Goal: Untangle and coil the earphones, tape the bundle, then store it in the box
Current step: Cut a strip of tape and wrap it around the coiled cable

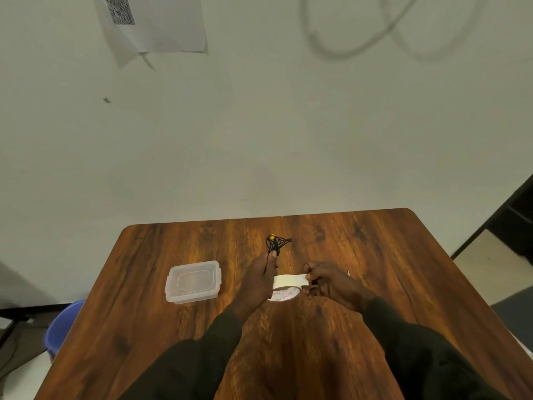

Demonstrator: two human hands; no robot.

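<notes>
Above the table point(375, 255), coiled earphones point(276, 243) are pinched in the left hand point(261, 280) while tape point(288, 280) is gripped and pulled by the right hand point(326, 280); taping is judged underway, a strip must be torn next; the box point(192, 281) is left closed nearby

free: bare table point(360, 255) right, far | obstacle: lidded box point(193, 281) left of hands

It looks like a plain indoor workroom or office. A bare pale wall point(259, 125) fills the upper frame, with a printed paper sheet point(153, 24) carrying a QR code at upper left. A wooden table point(375, 269) stands below; a blue bin point(62, 324) is at lower left.
</notes>
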